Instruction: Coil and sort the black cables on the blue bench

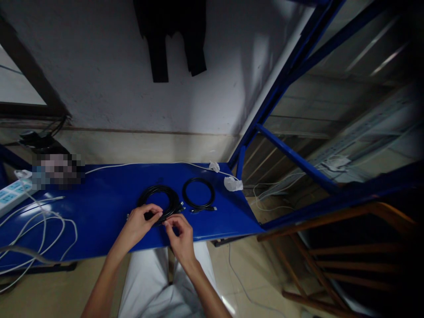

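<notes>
A coil of black cable (172,198) lies on the blue table, with small metal-tipped plugs at its right side. Thumb and fingers of my left hand (142,223) are closed in a pinch at the near edge of this coil. Beside it, my right hand (182,236) pinches the same near edge, fingertips close to those of the left. The exact strand between the fingertips is partly hidden. Just to the right, a second, thinner black cable coil (212,191) lies flat, its plugs towards me.
White cables (44,221) and a power strip (15,194) occupy the left of the blue table (106,190). Crumpled white scraps (233,183) sit at its right end. A blue metal frame (291,154) and a wooden chair (351,265) stand on the right.
</notes>
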Action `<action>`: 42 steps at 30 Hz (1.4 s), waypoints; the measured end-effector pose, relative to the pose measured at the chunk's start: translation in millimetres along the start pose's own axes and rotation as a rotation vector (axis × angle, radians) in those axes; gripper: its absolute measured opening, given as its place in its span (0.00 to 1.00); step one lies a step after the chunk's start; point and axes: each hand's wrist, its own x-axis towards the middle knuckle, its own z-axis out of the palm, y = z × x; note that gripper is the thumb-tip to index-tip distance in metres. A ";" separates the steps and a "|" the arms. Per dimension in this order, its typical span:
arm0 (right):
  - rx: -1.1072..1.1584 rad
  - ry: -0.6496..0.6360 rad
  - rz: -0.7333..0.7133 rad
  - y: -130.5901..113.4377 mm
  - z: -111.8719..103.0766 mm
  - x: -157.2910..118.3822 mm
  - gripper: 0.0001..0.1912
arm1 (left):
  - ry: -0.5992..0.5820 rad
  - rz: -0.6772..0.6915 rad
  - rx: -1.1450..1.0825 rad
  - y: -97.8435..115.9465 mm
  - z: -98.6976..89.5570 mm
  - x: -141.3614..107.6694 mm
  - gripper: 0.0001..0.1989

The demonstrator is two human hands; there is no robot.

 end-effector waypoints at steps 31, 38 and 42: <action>-0.373 -0.054 -0.114 2.8 -3.3 12.3 0.05 | 0.216 0.263 -0.010 -5.0 27.0 -12.1 0.09; -0.399 -0.048 -0.107 1.5 -5.7 13.1 0.06 | 0.200 0.266 0.030 -9.5 24.7 -14.2 0.10; -0.418 -0.072 -0.098 0.6 -7.8 18.8 0.06 | 0.209 0.262 0.032 -10.2 25.8 -18.2 0.10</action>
